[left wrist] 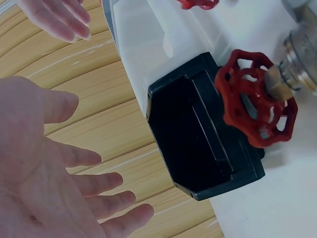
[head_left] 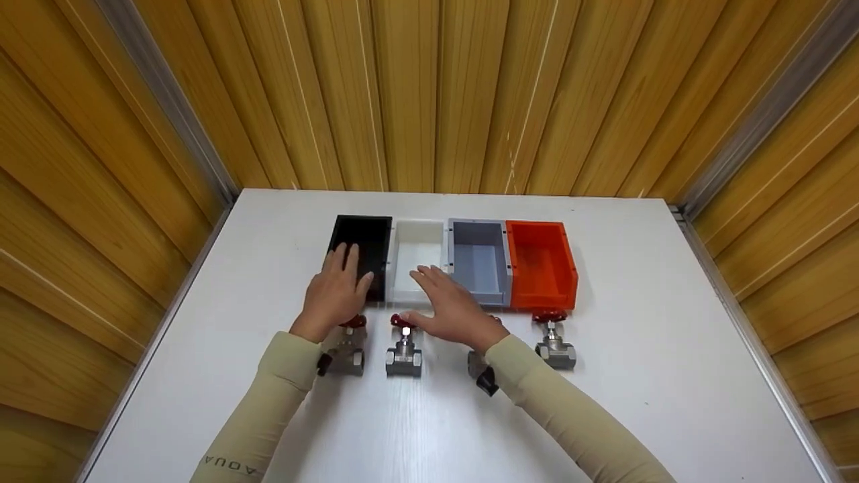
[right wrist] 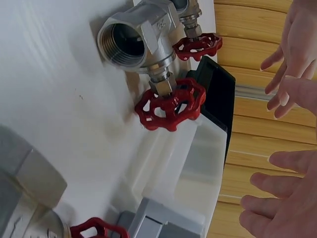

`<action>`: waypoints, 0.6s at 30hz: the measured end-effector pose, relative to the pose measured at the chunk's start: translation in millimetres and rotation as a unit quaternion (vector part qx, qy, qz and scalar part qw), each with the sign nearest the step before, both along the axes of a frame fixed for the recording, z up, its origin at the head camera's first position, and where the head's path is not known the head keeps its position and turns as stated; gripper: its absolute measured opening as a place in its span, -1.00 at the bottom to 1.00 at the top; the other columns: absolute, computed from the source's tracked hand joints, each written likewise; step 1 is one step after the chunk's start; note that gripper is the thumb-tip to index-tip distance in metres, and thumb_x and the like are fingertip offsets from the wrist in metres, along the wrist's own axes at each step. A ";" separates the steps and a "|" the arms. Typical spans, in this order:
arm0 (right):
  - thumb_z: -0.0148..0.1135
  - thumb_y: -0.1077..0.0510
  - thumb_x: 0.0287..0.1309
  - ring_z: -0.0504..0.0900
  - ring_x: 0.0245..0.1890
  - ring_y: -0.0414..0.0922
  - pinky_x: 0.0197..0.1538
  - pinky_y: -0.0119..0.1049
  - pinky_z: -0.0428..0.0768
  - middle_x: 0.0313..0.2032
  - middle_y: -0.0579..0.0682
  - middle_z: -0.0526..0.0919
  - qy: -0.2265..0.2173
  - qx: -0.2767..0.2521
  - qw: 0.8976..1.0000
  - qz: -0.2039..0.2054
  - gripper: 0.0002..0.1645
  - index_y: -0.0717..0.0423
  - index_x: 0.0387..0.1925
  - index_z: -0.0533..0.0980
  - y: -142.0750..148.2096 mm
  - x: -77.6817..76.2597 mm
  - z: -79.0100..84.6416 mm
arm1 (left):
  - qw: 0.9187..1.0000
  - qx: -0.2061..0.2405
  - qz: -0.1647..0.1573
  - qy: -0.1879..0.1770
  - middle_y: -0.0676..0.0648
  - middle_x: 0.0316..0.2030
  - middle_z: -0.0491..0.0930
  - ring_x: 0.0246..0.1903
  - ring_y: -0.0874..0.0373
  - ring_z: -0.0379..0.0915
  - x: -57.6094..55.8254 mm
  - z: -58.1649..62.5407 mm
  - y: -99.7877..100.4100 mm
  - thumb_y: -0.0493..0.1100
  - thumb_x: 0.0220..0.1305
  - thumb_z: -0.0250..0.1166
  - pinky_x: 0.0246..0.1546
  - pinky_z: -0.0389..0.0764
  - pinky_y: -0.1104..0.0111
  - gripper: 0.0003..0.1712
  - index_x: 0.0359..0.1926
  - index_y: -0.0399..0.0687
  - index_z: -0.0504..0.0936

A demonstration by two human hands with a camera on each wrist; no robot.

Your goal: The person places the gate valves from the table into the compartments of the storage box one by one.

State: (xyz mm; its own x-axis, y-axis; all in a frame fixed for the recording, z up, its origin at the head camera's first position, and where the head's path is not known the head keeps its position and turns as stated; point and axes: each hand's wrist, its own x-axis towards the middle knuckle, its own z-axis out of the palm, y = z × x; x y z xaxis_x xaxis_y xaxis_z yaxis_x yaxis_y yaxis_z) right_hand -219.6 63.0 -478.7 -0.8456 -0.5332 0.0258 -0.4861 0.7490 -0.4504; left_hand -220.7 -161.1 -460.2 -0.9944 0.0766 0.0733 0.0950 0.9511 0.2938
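My left hand (head_left: 333,295) is held over the near part of a black bin (head_left: 366,219), fingers extended and palm bare in the left wrist view. The right hand (head_left: 453,308) reaches above the white bin (head_left: 419,233), its fingers straight and its thumb overlapping a red handwheel in the head view. Neither hand holds anything. Steel gate valves with red handwheels lie before the bins: one (head_left: 350,352) beside the left wrist, another (head_left: 404,355) between the hands, a third (head_left: 478,365) partly hidden under the right wrist.
A grey bin (head_left: 478,265) and an orange bin (head_left: 540,265) continue the row to the right. Another valve (head_left: 556,350) lies before the orange one. Wood-patterned panels (head_left: 402,94) enclose the white table (head_left: 624,268) at the back and sides.
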 end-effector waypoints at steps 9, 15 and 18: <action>-0.01 -0.43 0.05 -0.05 0.42 -0.06 0.31 0.07 0.15 0.40 -0.11 0.03 -0.012 -0.004 1.000 0.014 -0.05 -0.16 0.39 -0.01 -15.6 4.6 -5.3 | 1.000 0.017 0.008 -0.016 -0.26 0.39 -0.07 0.37 -0.14 -0.11 -1.7 -4.5 -8.4 0.12 0.37 -0.14 0.12 0.30 -0.08 -0.28 0.40 -0.13 -0.05; -0.01 -0.43 0.05 -0.02 0.41 -0.05 0.33 -0.04 0.17 0.40 -0.09 0.03 -0.009 0.013 0.999 0.035 -0.02 -0.16 0.40 -0.04 -24.5 8.5 -11.8 | 0.999 0.030 0.010 -0.016 -0.30 0.38 -0.07 0.35 -0.16 -0.08 -3.2 -6.8 -13.4 0.08 0.37 -0.13 0.09 0.35 -0.06 -0.28 0.40 -0.17 -0.06; 0.02 -0.42 0.03 0.02 0.40 -0.05 0.33 -0.08 0.18 0.39 -0.06 0.05 -0.002 0.016 0.999 0.040 -0.01 -0.12 0.40 -0.02 -29.5 9.5 -13.5 | 0.999 0.032 0.011 -0.016 -0.31 0.38 -0.07 0.35 -0.17 -0.06 -4.1 -8.1 -15.8 0.07 0.37 -0.13 0.11 0.35 -0.04 -0.29 0.40 -0.19 -0.05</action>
State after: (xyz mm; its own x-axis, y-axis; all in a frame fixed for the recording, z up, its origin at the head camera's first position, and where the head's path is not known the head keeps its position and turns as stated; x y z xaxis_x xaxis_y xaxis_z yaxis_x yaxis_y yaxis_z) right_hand -210.1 33.5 -492.2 -0.8004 -0.5995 0.0042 -0.5427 0.7215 -0.4300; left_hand -224.8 -176.9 -468.3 -0.9976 0.0512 0.0459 0.0643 0.9322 0.3562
